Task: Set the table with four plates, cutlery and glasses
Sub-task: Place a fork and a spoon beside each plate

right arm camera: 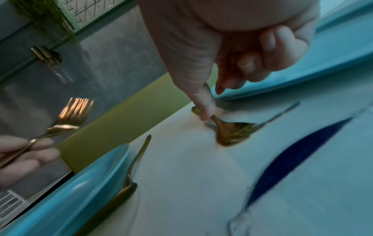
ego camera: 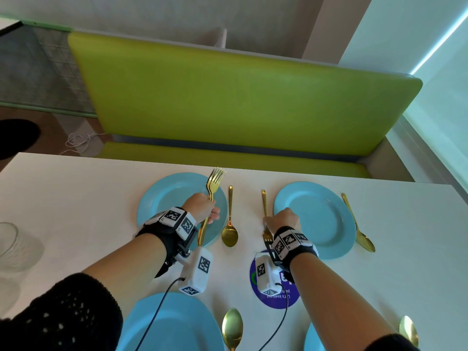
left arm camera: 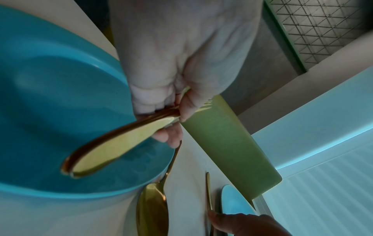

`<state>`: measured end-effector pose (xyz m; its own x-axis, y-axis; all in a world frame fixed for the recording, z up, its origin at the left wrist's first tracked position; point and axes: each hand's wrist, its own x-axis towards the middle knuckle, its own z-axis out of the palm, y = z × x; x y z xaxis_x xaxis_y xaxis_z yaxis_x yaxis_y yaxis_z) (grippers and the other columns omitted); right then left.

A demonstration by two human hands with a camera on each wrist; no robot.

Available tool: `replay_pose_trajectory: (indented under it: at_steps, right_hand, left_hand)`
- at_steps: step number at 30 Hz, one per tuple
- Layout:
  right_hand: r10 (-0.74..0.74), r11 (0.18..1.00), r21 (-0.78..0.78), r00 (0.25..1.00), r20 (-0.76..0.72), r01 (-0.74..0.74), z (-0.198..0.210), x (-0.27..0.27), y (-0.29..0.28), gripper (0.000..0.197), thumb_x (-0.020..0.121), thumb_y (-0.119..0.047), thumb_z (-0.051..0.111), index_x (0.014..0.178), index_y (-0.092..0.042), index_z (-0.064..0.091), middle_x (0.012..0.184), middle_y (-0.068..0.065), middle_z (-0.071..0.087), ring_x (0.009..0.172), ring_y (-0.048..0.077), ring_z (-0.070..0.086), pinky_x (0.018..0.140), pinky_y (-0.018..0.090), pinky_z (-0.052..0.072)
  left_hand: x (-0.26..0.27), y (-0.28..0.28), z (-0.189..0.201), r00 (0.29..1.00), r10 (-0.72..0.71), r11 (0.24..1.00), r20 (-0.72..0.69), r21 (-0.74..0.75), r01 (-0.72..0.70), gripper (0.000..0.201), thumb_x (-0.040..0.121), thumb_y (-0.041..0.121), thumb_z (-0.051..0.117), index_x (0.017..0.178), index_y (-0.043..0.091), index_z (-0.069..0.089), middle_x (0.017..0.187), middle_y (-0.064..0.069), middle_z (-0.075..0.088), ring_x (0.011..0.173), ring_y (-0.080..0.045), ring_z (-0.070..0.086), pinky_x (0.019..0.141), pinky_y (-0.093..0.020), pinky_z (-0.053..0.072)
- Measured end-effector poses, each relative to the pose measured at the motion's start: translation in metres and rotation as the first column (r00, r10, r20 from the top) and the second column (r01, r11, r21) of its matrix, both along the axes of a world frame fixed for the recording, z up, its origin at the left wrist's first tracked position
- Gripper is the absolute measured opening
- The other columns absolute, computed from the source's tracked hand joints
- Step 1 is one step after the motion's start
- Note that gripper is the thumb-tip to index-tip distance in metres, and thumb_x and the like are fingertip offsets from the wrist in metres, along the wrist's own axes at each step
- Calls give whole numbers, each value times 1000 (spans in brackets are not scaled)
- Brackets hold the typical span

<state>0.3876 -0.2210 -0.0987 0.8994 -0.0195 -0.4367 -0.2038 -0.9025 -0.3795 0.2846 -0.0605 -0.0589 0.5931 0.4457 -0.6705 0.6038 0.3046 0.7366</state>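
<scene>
Both hands are busy in the head view: the left hand [ego camera: 202,207] grips a bundle of gold forks [ego camera: 212,198] over the centre-left plate [ego camera: 164,198], while the right hand [ego camera: 285,220] pinches a single fork [ego camera: 265,214] at frame centre, flat on the table [ego camera: 63,198] beside the right plate [ego camera: 324,219].

Left-wrist view: stacked handles jut loosely from curled fingers [left arm camera: 153,102] — one could slip and clatter onto the plate.

Right-wrist view: thumb and forefinger [right arm camera: 203,99] nip the neck; letting go carelessly could leave it crooked.

Four blue plates [ego camera: 329,219] sit on the tabletop [ego camera: 63,198], with four gold spoons [ego camera: 230,224] beside them. One gold fork [ego camera: 265,219] lies on the tabletop, a small bunch of forks [ego camera: 214,186] is held up, and one glass [ego camera: 10,239] stands at the left edge.
</scene>
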Motion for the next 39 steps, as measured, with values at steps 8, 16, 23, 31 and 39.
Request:
replay_pose_trajectory:
  at_steps: [8,16,23,31,39]
  right_hand:
    - [-4,1000,18,1000,3,4,1,5,-8,30,81,-24,67,103,-7,54,83,6,52,85,27,62,66,30,47]
    - [15,1000,8,999,35,-15,-2,6,-13,40,81,-31,70,108,-7,54,99,12,64,91,29,64,71,32,48]
    - [60,998,3,994,86,-61,9,-11,-13,48,83,-42,65,112,-7,49,105,14,64,97,31,63,76,37,50]
    - [431,888,86,883,187,-452,45,-98,28,35,87,-36,62,113,-13,61,112,8,65,105,24,60,86,28,46]
    - [663,721,-58,663,348,-690,74,-219,84,28,92,-23,55,118,-19,65,119,4,63,110,24,59,87,33,49]
  left_hand:
    - [-4,-7,-3,999,-39,996,-19,77,41,33,99,9,34,68,12,47,66,-2,54,56,-13,52,56,-22,43]
    - [-9,-10,-1,997,-72,997,-18,26,72,32,100,4,34,68,11,38,68,-6,43,58,-14,42,55,-21,33]
    - [-30,-7,-2,997,-72,996,-8,48,72,26,97,1,34,74,10,42,72,-7,49,61,-15,48,57,-22,38]
    - [-76,15,16,958,-286,938,-33,194,287,23,87,-10,47,70,5,50,64,-11,56,59,-19,55,55,-26,44]
    - [-155,54,37,849,-525,827,-58,200,525,14,82,-13,52,88,0,50,60,-16,61,51,-21,48,48,-25,37]
